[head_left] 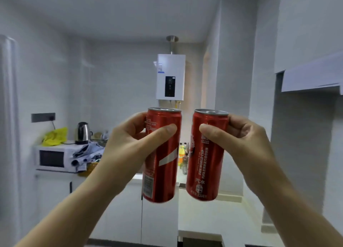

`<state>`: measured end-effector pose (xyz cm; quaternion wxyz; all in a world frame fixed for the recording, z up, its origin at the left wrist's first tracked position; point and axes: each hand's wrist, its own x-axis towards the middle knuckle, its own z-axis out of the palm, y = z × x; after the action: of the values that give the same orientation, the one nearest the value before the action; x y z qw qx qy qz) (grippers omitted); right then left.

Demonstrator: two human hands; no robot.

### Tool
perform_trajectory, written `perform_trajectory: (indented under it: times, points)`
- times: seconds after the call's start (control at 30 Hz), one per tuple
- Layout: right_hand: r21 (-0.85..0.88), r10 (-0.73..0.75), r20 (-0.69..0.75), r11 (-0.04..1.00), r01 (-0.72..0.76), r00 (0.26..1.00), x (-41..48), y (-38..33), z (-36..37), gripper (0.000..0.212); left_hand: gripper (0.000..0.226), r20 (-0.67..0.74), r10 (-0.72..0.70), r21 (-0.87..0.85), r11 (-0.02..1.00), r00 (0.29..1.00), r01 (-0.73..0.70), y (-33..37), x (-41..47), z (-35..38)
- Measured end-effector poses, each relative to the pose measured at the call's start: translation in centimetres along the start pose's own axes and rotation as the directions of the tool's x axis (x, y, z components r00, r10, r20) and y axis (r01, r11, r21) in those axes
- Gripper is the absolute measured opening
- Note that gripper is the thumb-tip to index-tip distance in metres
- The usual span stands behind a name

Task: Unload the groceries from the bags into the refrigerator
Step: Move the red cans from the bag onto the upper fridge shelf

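left grip (130, 141) closed, right grip (241, 137) closed, raised

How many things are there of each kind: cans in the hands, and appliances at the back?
Red cans: 2, left can and right can
Microwave: 1
Kettle: 1
Wall heater: 1
Total: 5

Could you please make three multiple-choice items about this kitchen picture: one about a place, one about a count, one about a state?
1. Where does the kettle stand?
A. on the microwave
B. on the floor
C. inside a cabinet

2. How many red cans are held up?
A. one
B. two
C. four

3. How are the cans held?
A. upside down
B. lying flat
C. roughly upright, tops up

Answers: 1 A, the kettle rests on the microwave. 2 B, the left hand grips the left can and the right hand grips the right can. 3 C, both silver tops face up.
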<state>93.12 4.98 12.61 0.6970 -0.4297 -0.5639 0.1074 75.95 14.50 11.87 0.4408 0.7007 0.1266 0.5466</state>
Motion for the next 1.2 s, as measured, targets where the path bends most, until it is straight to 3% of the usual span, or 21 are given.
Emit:
perform_trajectory:
  times: [0.27,0.6,0.77,1.0,1.2]
  points:
    - [0.261,-0.052,0.26,0.965,-0.018,0.964,4.2,3.6,8.5,0.035,0.037,-0.279,0.012,0.239,0.969,0.96,0.057,0.1,-1.1,-7.1]
    - [0.546,-0.178,0.566,0.813,-0.204,0.805,5.2,6.6,18.5,0.038,0.041,-0.612,0.113,0.481,0.839,0.783,0.255,2.6,-6.4,-11.9]
    - [0.624,-0.261,0.656,0.716,-0.314,0.708,3.3,5.8,23.8,0.035,0.039,-0.705,0.178,0.558,0.736,0.686,0.383,5.0,-10.4,-13.7]
    - [0.647,-0.35,0.71,0.667,-0.369,0.611,-0.9,2.0,31.0,0.039,0.042,-0.776,0.296,0.595,0.636,0.558,0.491,10.0,-16.4,-16.8]
    - [0.667,-0.408,0.722,0.625,-0.405,0.559,-5.5,-3.0,36.3,0.035,0.036,-0.779,0.372,0.618,0.59,0.504,0.519,15.0,-21.5,-20.0]
